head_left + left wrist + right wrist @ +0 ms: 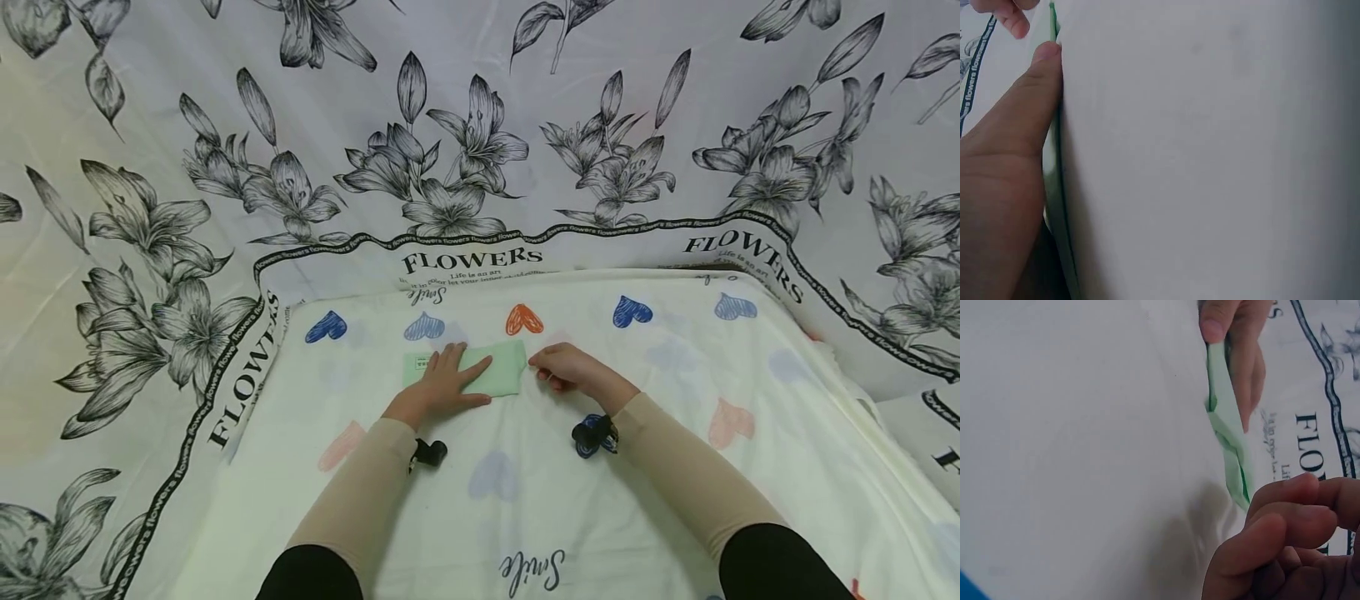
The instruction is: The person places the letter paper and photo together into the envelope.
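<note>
A flat, light green packet point(504, 374) with a small printed label at its left end lies on the white sheet. My left hand point(444, 385) rests on its left and middle part, fingers spread and thumb pointing right. In the left wrist view, the left thumb point(1038, 87) lies along the packet's near edge. My right hand point(572, 368) is just beside the packet's right end, its fingers curled with thumb and index close together. The right wrist view shows the packet's creased, folded end point(1232, 456) reaching these curled fingers point(1285, 515). Nothing is clearly visible between them.
The sheet point(450, 517) beneath bears printed hearts and the word "Smile". Behind and to the sides hangs white fabric point(585, 100) with black flower drawings and a dark lettered border. Each wrist carries a small black camera, such as the left one point(430, 453).
</note>
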The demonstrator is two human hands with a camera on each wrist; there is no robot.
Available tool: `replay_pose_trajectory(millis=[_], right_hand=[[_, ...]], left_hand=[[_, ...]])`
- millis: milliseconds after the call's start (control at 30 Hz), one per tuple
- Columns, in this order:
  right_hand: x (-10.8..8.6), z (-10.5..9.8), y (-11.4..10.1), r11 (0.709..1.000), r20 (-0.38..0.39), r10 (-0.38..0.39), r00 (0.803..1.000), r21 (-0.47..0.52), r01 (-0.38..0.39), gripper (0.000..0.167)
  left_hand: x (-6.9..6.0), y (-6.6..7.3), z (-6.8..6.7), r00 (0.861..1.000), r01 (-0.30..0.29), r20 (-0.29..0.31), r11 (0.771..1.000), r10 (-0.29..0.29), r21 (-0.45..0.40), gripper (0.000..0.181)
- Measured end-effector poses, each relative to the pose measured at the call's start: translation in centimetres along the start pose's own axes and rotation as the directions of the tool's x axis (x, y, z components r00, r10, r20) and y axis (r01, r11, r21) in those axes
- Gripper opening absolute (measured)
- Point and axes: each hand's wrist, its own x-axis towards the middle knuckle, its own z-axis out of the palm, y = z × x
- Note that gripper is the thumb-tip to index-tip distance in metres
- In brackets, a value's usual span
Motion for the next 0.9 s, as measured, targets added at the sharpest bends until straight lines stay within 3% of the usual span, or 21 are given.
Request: replay_pose_trajectory(millis=[100, 233, 333, 433, 533, 667, 733, 767, 900], right_hand=[[-0.3, 0.3, -0.2, 0.998, -0.005, -0.030, 1.000, -0.055, 0.029, 0.029], [-0.7, 0.6, -0.5, 0.995, 0.000, -0.061, 0.998, -0.080, 0.061, 0.029], [-0.9, 0.3, -0.5, 0.993, -0.012, -0.079, 0.997, -0.092, 0.078, 0.030], [-1.1, -0.1, -0.5, 0.991, -0.030, -0.096, 0.995, -0.099, 0.093, 0.031], [-1.1, -0.5, -0.8, 0.990, -0.045, -0.112, 0.993, -0.096, 0.108, 0.034], [-1.1, -0.6, -1.2, 0.990, -0.061, -0.122, 0.991, -0.083, 0.117, 0.035], [-0.9, -0.6, -1.2, 0.990, -0.062, -0.125, 0.990, -0.076, 0.120, 0.034], [-0.9, -0.5, -1.1, 0.990, -0.062, -0.126, 0.990, -0.072, 0.122, 0.034], [-0.6, -0.3, -1.0, 0.988, -0.058, -0.139, 0.989, -0.071, 0.135, 0.034]], left_hand=[[0.1, 0.2, 0.3, 0.999, 0.018, 0.043, 1.000, -0.018, 0.007, 0.084], [0.5, 0.4, 0.4, 0.999, 0.028, 0.045, 1.000, -0.028, 0.003, 0.085], [1.2, 0.1, 0.5, 0.998, -0.005, -0.070, 0.999, 0.009, 0.053, 0.090], [1.6, 0.1, 0.1, 0.976, 0.008, -0.216, 0.996, 0.010, 0.084, 0.092], [1.9, 0.1, -0.5, 0.960, 0.094, -0.271, 0.993, -0.071, 0.074, 0.096], [2.3, -0.5, -0.9, 0.946, 0.250, -0.227, 0.967, -0.230, 0.059, 0.113], [2.4, -0.8, -1.0, 0.924, 0.335, -0.208, 0.941, -0.320, 0.040, 0.119], [2.5, -1.0, -1.1, 0.905, 0.389, -0.202, 0.921, -0.375, 0.030, 0.122], [2.2, -1.5, -1.8, 0.797, 0.576, -0.200, 0.817, -0.570, -0.032, 0.122]])
